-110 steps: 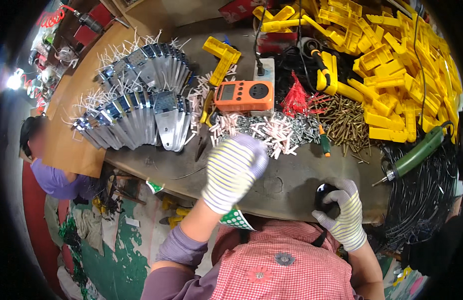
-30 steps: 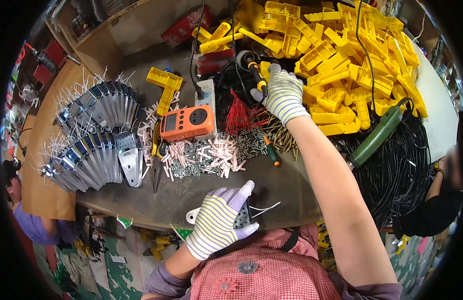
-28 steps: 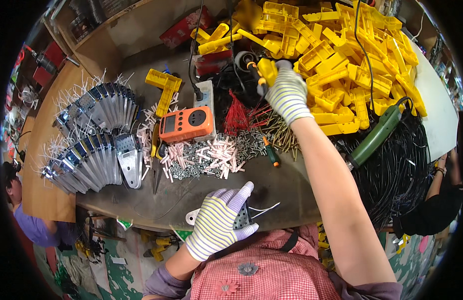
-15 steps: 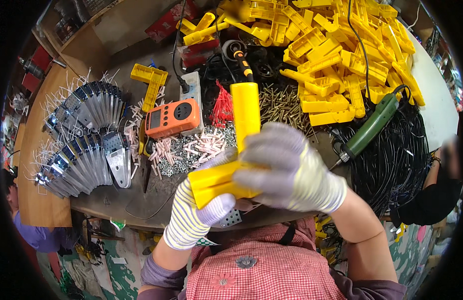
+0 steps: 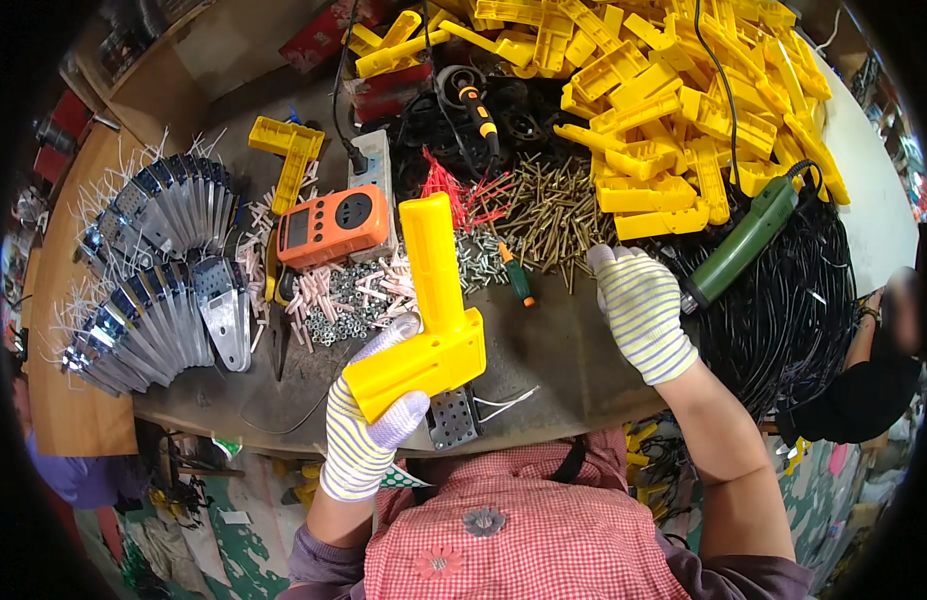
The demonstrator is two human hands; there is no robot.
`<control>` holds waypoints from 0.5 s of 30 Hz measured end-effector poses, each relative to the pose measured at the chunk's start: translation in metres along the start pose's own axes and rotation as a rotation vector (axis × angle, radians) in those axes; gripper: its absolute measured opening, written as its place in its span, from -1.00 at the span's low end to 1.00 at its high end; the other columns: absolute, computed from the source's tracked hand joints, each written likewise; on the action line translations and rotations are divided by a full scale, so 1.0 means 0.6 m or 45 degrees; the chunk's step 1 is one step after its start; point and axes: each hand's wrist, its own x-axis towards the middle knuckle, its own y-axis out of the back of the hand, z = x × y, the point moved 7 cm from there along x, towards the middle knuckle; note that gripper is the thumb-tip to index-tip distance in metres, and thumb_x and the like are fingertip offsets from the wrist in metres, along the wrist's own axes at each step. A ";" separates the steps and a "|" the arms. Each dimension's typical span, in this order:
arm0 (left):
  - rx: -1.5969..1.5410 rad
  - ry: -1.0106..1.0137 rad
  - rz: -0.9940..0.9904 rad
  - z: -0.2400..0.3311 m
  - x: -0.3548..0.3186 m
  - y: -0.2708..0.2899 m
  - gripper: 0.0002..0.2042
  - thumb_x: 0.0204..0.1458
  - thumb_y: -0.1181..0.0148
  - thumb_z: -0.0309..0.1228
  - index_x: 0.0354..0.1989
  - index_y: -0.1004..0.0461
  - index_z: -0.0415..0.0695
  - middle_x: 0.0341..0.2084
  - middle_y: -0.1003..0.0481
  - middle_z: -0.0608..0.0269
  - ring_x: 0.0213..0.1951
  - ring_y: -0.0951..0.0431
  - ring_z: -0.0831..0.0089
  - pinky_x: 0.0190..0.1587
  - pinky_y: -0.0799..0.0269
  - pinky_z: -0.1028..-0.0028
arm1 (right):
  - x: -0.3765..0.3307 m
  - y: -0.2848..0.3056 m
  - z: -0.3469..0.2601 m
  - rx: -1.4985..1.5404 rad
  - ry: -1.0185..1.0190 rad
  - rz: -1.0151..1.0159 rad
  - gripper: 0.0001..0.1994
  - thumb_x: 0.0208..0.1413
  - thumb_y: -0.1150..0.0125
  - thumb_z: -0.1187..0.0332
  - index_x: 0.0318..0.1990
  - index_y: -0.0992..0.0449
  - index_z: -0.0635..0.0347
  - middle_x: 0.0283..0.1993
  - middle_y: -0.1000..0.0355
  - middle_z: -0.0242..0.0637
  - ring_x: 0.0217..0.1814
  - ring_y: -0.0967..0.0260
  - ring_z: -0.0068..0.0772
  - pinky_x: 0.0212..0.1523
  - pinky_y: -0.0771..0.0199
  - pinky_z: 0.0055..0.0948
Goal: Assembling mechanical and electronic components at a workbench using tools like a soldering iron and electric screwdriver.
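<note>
My left hand [image 5: 383, 400] is closed round a yellow L-shaped plastic housing [image 5: 438, 340], its long arm pointing up and away from me. Its short arm rests across my palm and fingers. At the right edge of a heap of brass-coloured screws [image 5: 553, 215] is my right hand [image 5: 643, 315], gloved like the left. Its fingers are bunched together, and whatever they pinch is hidden. Just right of it lies a green electric screwdriver [image 5: 745, 240]. Below the housing, a perforated metal plate [image 5: 453, 418] with white wires lies at the table edge.
Metal plates with wires [image 5: 153, 315] fan out on the left. An orange meter [image 5: 335, 227] sits behind pink sleeves and nuts [image 5: 348, 320]. More yellow housings [image 5: 673, 110] are piled far right, above black cables [image 5: 783, 310]. A small screwdriver [image 5: 516, 275] lies mid-table. Another person [image 5: 843, 400] is at right.
My right hand has left the yellow housing and moved right to the screws' edge. My left hand still holds the housing, slightly lower and further left in view.
</note>
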 end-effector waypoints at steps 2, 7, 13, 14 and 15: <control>-0.007 0.004 0.012 0.002 -0.004 0.000 -0.37 0.00 -0.38 -0.49 0.28 -0.31 -0.35 0.10 -0.51 0.05 0.13 -0.52 0.33 0.25 -0.36 0.31 | 0.006 -0.002 0.001 -0.088 0.005 0.007 -0.90 0.03 -0.13 0.49 -0.29 -0.42 0.09 -0.48 -0.41 -0.24 -0.37 -0.45 -0.19 -0.35 -0.48 -0.25; -0.008 0.016 0.011 -0.001 -0.010 0.008 -0.36 0.01 -0.39 -0.46 0.29 -0.30 -0.37 0.10 -0.51 0.05 0.14 -0.51 0.32 0.25 -0.36 0.32 | -0.005 0.004 0.013 -0.129 0.021 -0.105 -0.86 0.10 -0.13 0.39 -0.18 -0.46 0.05 -0.44 -0.47 -0.36 -0.31 -0.50 -0.35 -0.32 -0.52 -0.35; -0.019 -0.016 0.130 -0.003 -0.005 0.012 -0.28 -0.02 -0.42 -0.32 0.29 -0.27 -0.39 0.09 -0.49 0.03 0.13 -0.51 0.28 0.25 -0.36 0.29 | -0.006 0.041 0.013 0.080 -0.027 -0.151 -0.70 -0.02 -0.15 0.52 -0.07 -0.46 0.15 -0.40 -0.48 -0.21 -0.34 -0.48 -0.15 -0.30 -0.50 -0.22; 0.021 -0.014 0.141 -0.003 -0.006 0.013 -0.21 -0.06 -0.45 -0.24 0.30 -0.24 -0.42 0.08 -0.49 0.01 0.12 -0.51 0.25 0.23 -0.38 0.28 | -0.015 0.068 0.012 0.243 0.000 -0.101 -0.64 -0.06 -0.17 0.51 -0.02 -0.46 0.18 -0.39 -0.48 -0.21 -0.33 -0.48 -0.14 -0.28 -0.51 -0.22; -0.037 -0.040 0.063 -0.004 -0.005 0.015 -0.36 0.01 -0.38 -0.39 0.27 -0.31 -0.35 0.12 -0.48 0.05 0.16 -0.49 0.31 0.27 -0.34 0.30 | -0.022 0.079 0.017 0.467 -0.019 -0.105 -0.64 -0.15 -0.25 0.43 -0.11 -0.48 0.21 -0.42 -0.44 -0.13 -0.29 -0.46 -0.07 -0.22 -0.51 -0.17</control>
